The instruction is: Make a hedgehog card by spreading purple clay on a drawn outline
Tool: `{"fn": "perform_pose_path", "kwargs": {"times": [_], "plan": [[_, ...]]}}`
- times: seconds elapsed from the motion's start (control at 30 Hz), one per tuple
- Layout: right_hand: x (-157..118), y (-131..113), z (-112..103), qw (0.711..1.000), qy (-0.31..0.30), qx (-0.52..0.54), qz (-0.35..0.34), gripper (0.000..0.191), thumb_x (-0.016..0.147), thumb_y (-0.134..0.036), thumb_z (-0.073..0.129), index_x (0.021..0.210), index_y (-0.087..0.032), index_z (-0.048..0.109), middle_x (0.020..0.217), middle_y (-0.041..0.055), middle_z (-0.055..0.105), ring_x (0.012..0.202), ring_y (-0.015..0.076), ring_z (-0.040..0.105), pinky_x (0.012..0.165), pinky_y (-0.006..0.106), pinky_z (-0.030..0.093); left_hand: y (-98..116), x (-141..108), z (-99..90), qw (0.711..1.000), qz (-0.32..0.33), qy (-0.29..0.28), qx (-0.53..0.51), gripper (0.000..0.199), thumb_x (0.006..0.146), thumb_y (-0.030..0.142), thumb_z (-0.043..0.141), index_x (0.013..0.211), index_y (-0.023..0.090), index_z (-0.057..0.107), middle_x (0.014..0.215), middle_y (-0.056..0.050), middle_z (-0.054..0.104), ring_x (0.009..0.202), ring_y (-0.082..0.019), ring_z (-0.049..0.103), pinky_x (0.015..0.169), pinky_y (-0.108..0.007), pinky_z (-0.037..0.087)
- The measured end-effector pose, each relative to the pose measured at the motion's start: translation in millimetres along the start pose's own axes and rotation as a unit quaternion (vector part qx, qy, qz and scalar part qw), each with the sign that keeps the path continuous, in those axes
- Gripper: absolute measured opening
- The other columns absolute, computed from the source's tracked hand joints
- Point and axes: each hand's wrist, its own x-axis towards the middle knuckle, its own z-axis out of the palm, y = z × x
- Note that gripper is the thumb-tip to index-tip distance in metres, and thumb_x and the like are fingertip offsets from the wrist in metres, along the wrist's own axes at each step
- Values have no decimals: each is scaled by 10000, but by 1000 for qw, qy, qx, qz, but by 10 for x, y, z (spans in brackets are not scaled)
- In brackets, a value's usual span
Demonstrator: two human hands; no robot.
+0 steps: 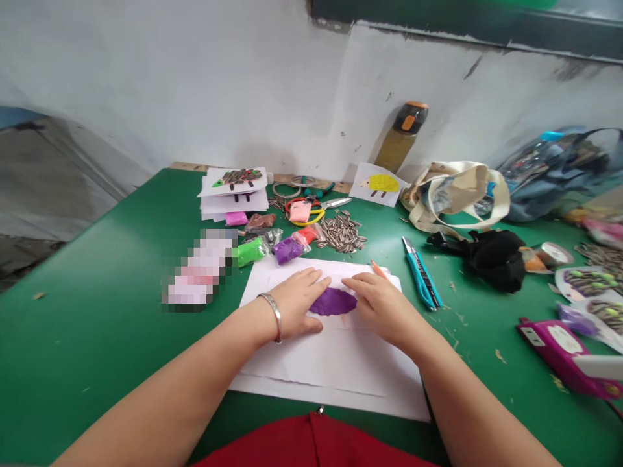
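Observation:
On a stack of white paper (331, 360) lies a flat oval of purple modelling clay (333, 301), with faint pencil marks just below it. My left hand (294, 301), a silver bangle at its wrist, rests on the sheet with fingers stretched out, at the clay's left edge. From the other side, my right hand (382, 303) comes to the clay's upper right edge. Its index finger points inward, and the lower fingers bend partly out of sight. Neither hand holds anything that I can see. An orange pencil (377, 268) lies just behind my right hand.
Bags of purple clay (289, 249) and green clay (249, 251) lie behind the paper, near sunflower seeds (342, 232) and scissors (335, 203). To the right are a teal utility knife (421, 275), a black pouch (496, 259) and a magenta device (559, 350). A bottle (400, 139) leans against the wall.

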Motion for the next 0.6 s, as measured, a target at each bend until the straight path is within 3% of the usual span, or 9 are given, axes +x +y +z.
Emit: {"fn": "perform_pose_path", "kwargs": {"times": [0.17,0.4,0.6], "plan": [[9,7,31,1000,-5,-11,3,459,741,-7,431,1053,-226,687,1036,56,681,971,213,592,1089,524,256,-16,38,25,1000,19,-1,-22,854,720,352,722,1437,100,333,1517,-207,313,1422,-336,239,1160,-472,235],[19,-46,13,998,-27,-50,-6,422,762,-32,455,1024,-237,714,981,48,675,842,200,575,1051,527,278,-48,36,17,999,30,5,-26,744,724,363,708,1369,123,426,1495,-194,350,1401,-338,286,1147,-475,268],[8,-25,-10,999,-34,-21,-3,472,773,-16,422,1097,-224,695,1020,61,663,920,202,582,992,471,362,-27,37,1,1000,11,-11,-16,765,723,365,723,1369,83,425,1497,-208,326,1404,-328,273,1162,-432,242]]}}
